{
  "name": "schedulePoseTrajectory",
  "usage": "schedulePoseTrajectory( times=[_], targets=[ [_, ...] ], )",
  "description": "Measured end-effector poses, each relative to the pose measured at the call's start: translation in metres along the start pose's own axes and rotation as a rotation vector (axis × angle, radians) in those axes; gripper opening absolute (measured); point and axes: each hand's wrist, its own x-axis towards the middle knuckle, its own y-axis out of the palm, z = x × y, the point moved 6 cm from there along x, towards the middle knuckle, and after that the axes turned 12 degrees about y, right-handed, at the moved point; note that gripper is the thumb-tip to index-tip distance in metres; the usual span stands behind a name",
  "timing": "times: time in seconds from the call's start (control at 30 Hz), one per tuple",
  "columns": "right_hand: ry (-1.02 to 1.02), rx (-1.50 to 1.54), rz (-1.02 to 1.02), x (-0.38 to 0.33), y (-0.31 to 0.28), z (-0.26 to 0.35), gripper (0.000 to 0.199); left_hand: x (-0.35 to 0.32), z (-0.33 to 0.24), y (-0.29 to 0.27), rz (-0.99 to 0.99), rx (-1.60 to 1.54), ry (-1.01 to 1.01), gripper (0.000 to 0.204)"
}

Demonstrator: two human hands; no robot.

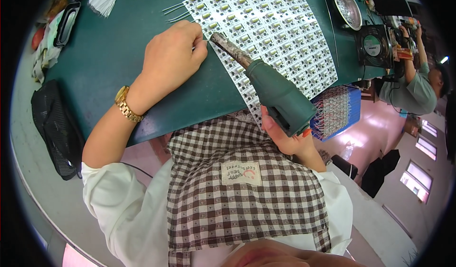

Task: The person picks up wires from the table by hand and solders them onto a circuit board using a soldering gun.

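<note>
A large white panel of small circuit boards (280,34), each with a yellowish part on it, lies on the green tabletop (190,100). At its left edge my left hand (172,50) is closed in a pinch, a gold watch on the wrist. Whatever those fingers hold is hidden. My right hand (289,141) grips a green heat gun (280,96) from below, partly hidden by its body. The scorched metal nozzle points up and left, its end close to my left fingertips. Several thin wires (176,14) stick out from the panel's upper left edge.
A bundle of white strips (101,0) lies at the back left. A metal bowl (347,8) and a black fan (374,46) stand to the right. Beside the table is a blue box of wired parts (336,111). Another person (413,88) works at the far right.
</note>
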Motion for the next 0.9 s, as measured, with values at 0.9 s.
schedulePoseTrajectory(
  times=[0.9],
  targets=[
    [-0.274,0.578,-0.704,-0.047,-0.136,-0.018,0.043,-0.001,-0.005,-0.007,-0.049,-0.002,0.041,0.014]
  ],
)
